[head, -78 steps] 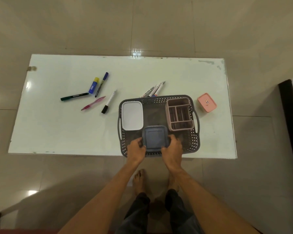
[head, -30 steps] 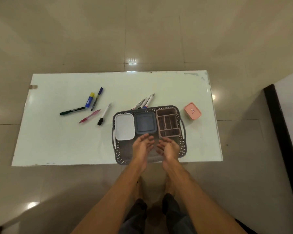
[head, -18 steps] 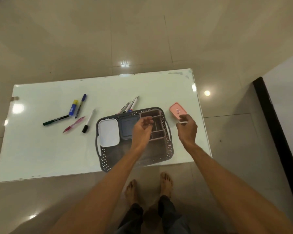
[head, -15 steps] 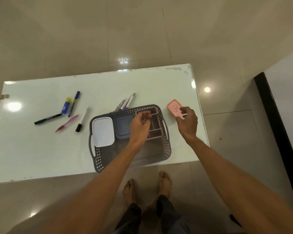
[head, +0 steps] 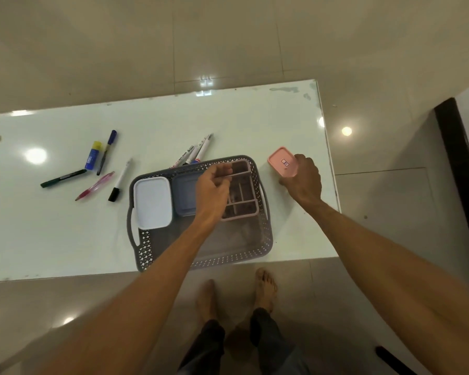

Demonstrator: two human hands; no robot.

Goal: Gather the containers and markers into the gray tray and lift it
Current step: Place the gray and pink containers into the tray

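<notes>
The gray perforated tray [head: 222,259] sits at the table's near edge. Inside it lie a white lidded box [head: 152,203], a blue-gray lidded box [head: 184,194] and a pink divided organizer [head: 241,190]. My left hand [head: 213,186] hovers over the organizer with fingers loosely curled, holding nothing. My right hand [head: 305,178] grips a small pink container [head: 282,162] just right of the tray. Three white markers [head: 194,152] lie behind the tray. Left of it are a black-capped white marker [head: 120,180], a pink pen [head: 94,185], a green marker [head: 63,178], a blue pen [head: 106,151] and a blue-yellow marker [head: 93,155].
The white glossy table [head: 52,239] ends just right of my right hand, at its right edge [head: 332,185]. Tiled floor surrounds it. My bare feet [head: 236,296] stand below the near edge. A dark vertical panel [head: 460,180] runs along the right.
Both hands left the blue-gray box after sliding it to the tray's back row. My right hand reached right and closed on the pink container; my left rose over the organizer.
</notes>
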